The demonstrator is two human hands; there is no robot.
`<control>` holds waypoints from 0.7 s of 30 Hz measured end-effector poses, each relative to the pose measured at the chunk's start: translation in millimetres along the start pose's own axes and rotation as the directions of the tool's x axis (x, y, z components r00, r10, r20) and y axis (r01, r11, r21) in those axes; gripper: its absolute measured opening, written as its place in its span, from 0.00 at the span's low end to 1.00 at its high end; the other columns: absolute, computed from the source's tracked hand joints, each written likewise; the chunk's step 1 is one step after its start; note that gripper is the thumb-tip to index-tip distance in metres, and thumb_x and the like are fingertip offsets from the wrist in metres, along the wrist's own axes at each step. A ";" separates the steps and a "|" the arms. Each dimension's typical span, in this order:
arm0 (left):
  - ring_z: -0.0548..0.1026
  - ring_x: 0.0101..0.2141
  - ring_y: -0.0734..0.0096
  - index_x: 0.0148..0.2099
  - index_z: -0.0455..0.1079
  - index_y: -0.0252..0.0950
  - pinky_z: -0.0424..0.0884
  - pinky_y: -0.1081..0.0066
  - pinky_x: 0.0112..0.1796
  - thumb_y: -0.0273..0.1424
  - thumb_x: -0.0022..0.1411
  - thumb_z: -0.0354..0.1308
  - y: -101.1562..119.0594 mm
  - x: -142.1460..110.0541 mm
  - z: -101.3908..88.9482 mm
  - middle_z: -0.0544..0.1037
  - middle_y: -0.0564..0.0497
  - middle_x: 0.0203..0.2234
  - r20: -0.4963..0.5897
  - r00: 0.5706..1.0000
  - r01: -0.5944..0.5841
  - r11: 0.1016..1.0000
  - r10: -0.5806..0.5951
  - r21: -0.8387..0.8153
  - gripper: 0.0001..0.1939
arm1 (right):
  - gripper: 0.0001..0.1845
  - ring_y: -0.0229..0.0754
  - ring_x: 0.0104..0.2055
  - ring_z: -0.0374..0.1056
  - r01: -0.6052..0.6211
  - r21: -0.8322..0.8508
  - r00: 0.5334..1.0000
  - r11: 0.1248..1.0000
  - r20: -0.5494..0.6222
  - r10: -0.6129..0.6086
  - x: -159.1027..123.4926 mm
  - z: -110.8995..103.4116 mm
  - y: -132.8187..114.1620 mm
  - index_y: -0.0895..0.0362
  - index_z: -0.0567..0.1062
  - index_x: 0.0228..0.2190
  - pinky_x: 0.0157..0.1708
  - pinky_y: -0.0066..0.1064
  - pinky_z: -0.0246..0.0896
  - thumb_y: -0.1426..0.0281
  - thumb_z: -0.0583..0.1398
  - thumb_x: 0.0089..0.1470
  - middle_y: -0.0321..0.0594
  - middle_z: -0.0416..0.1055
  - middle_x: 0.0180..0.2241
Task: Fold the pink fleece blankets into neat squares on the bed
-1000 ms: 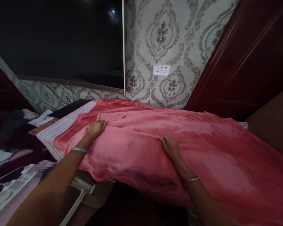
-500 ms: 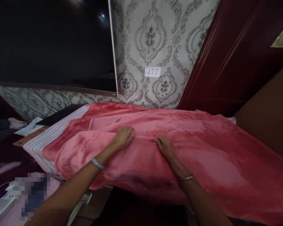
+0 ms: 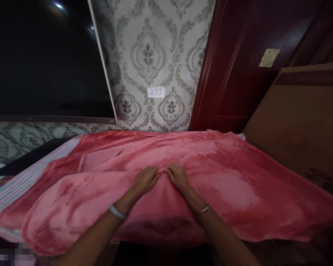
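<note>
A pink plush blanket [image 3: 227,177] lies spread across a raised surface in front of me. My left hand [image 3: 146,179] and my right hand [image 3: 177,176] rest side by side on its middle, fingertips almost touching. The fingers of both hands curl into the fabric and pinch a small fold between them. Each wrist wears a thin bangle. A striped cloth [image 3: 19,183] shows under the blanket at the left.
A dark television screen [image 3: 44,62] hangs on patterned wallpaper with a label reading 277 [image 3: 155,92]. A dark red door [image 3: 238,66] stands at the right, beside a brown wooden panel [image 3: 302,122].
My left hand slid right along the blanket until it met my right hand at the middle. My view turned to the right.
</note>
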State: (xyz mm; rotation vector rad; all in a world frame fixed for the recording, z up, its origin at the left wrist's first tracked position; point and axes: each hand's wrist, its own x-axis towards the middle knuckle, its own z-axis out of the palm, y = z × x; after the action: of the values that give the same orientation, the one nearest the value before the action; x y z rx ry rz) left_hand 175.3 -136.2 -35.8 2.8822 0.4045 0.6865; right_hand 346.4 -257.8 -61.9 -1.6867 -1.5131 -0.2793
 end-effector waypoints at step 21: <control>0.74 0.35 0.61 0.36 0.68 0.39 0.69 0.65 0.36 0.37 0.72 0.45 -1.4 6.4 -7.4 0.76 0.46 0.31 -0.166 0.984 -0.044 0.996 0.057 0.079 0.14 | 0.13 0.47 0.46 0.69 -0.372 -0.358 0.926 0.856 -0.077 0.370 -32.2 -129.6 101.1 0.58 0.80 0.38 0.50 0.36 0.62 0.74 0.54 0.62 0.47 0.77 0.41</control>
State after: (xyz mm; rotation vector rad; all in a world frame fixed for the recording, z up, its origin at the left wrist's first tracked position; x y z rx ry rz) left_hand 177.0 -132.4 -26.8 2.9240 0.3865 0.9477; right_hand 475.2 -363.4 -44.3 -2.2326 -1.1401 -0.3745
